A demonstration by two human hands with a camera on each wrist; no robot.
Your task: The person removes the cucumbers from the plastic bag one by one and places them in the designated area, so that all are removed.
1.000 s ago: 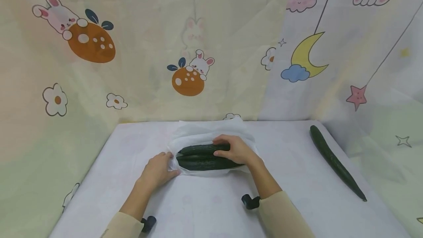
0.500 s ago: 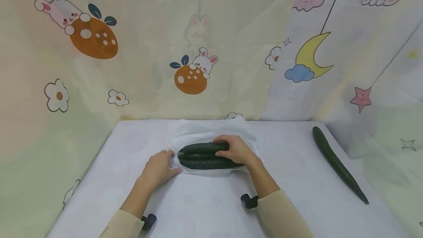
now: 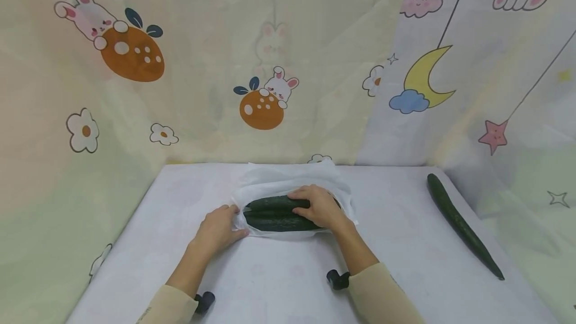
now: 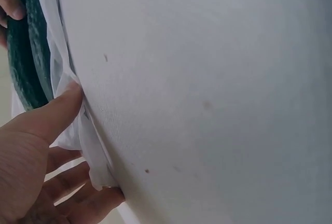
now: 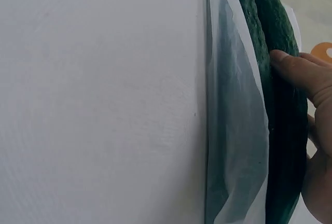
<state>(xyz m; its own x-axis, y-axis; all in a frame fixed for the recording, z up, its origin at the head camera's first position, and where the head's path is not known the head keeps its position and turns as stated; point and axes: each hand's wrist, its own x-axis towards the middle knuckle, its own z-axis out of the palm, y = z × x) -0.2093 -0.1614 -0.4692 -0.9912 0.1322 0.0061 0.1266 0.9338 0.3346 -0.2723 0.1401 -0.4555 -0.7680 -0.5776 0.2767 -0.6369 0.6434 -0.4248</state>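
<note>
Dark green cucumbers lie side by side in a white plastic bag (image 3: 288, 176) at the middle of the table. My right hand (image 3: 320, 206) reaches over the far cucumber (image 3: 272, 203), its thumb on the near side and its fingers round the far side. In front of it lies the near cucumber (image 3: 279, 222), partly covered by the hand. At the bag's left end, my left hand (image 3: 217, 230) grips the thin plastic; the left wrist view shows its thumb (image 4: 65, 105) on the near edge and the fingers beyond.
A single cucumber (image 3: 463, 224) lies slanted near the table's right edge, outside the bag. The white table (image 3: 270, 284) backs onto a printed cloth wall (image 3: 198, 89). A small dark wrist camera (image 3: 337, 280) sits under the right wrist.
My right hand has shifted slightly, and the far cucumber now sits tighter against the near one. A dark cucumber end now shows to the right of that hand. My left hand stays at the bag's end.
</note>
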